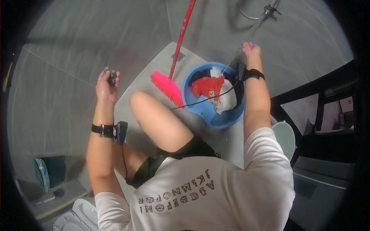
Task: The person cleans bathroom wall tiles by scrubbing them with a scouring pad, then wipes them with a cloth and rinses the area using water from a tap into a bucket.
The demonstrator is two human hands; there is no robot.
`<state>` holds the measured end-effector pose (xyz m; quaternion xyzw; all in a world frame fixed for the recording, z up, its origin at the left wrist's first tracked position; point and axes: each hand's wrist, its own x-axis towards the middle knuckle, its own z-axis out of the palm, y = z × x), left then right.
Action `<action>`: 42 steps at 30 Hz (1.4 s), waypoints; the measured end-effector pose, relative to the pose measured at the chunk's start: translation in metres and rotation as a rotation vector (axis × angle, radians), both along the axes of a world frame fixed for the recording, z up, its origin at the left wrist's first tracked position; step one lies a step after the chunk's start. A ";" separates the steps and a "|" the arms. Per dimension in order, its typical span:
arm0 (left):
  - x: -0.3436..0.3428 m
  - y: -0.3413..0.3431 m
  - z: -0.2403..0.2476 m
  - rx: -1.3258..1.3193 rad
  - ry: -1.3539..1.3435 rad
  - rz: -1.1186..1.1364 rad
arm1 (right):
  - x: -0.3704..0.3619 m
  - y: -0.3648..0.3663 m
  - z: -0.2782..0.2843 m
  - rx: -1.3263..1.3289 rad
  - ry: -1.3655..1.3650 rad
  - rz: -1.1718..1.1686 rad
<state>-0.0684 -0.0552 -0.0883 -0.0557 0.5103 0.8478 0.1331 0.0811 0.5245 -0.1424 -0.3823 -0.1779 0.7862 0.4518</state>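
My left hand (106, 87) is raised at the left, its fingers curled round a small dark, mottled thing (112, 78) whose kind I cannot make out. Farther right, my right hand (251, 50) reaches out beside a thin stream of water (252, 34), its fingers curled; anything in them is hidden. The water runs from a silver tap (268, 10) down into a blue basin (211, 118). Inside the basin lie a red cloth (206, 85), a white garment (228, 94) and dark cloth (239, 94). Black straps with small boxes sit on both my wrists.
Against the basin's left side rests a pink broom (166, 85) with a red handle (182, 32). A floor drain (177, 57) lies behind it. My bent knee (140, 100) is near the broom. A pale green bucket (284, 140) stands at right; a white toilet (83, 211) is lower left.
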 end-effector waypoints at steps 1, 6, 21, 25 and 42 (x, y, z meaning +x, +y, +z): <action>-0.006 0.003 -0.006 0.026 -0.031 -0.015 | -0.004 0.005 -0.002 0.020 0.012 -0.008; -0.029 -0.003 -0.030 -0.012 -0.057 -0.045 | -0.031 -0.005 -0.008 -0.047 0.133 0.050; -0.077 -0.002 -0.093 0.375 -0.303 -0.156 | -0.104 -0.180 0.023 -0.005 0.191 0.611; -0.079 0.015 -0.109 0.473 -0.401 -0.112 | -0.165 -0.321 0.013 -0.155 0.305 1.140; -0.104 0.012 -0.101 0.402 -0.440 0.138 | -0.064 -0.039 -0.024 -0.035 -0.222 0.126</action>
